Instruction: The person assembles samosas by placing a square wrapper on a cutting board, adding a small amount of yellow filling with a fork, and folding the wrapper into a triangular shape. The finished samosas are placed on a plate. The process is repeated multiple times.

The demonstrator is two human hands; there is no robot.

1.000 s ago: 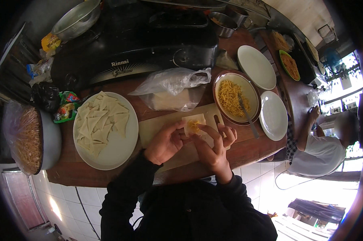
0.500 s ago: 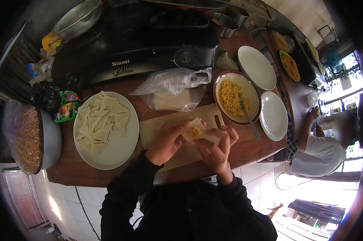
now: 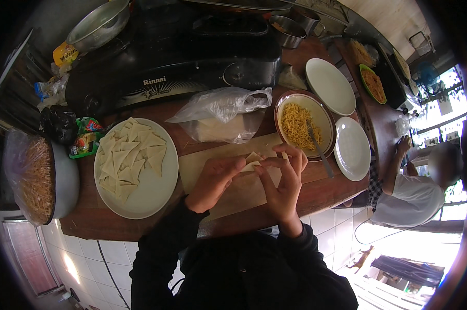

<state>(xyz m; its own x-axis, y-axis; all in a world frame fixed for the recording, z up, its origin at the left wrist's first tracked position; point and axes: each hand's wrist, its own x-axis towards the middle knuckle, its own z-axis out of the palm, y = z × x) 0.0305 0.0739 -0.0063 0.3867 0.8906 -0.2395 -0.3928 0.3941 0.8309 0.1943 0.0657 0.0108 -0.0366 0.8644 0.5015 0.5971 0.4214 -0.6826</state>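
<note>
Over the wooden cutting board (image 3: 220, 204) my two hands hold one small dough wrapper (image 3: 252, 161), folded up so that its noodle filling is hidden. My left hand (image 3: 215, 182) pinches its left side between thumb and fingers. Thumb and forefinger of my right hand (image 3: 284, 181) close on its right edge, the other fingers curled above. To the left, folded dough triangles (image 3: 124, 160) lie piled on a large white plate (image 3: 148, 199). Right of the board, a brown-rimmed bowl (image 3: 324, 124) holds yellow noodles (image 3: 298, 126) with a metal utensil (image 3: 322, 156) leaning in them.
Behind the board sits a clear plastic bag (image 3: 231, 111) with pale sheets inside, against a black gas stove (image 3: 176, 72). Two white plates (image 3: 330, 87) stand at the right. A pot (image 3: 67, 181) with bagged dry food is far left. Another person (image 3: 412, 194) works at the right.
The wrapper lay spread with noodles showing; now it is folded over them. My right hand has come closer to my left, its fingers now pinching the wrapper's edge.
</note>
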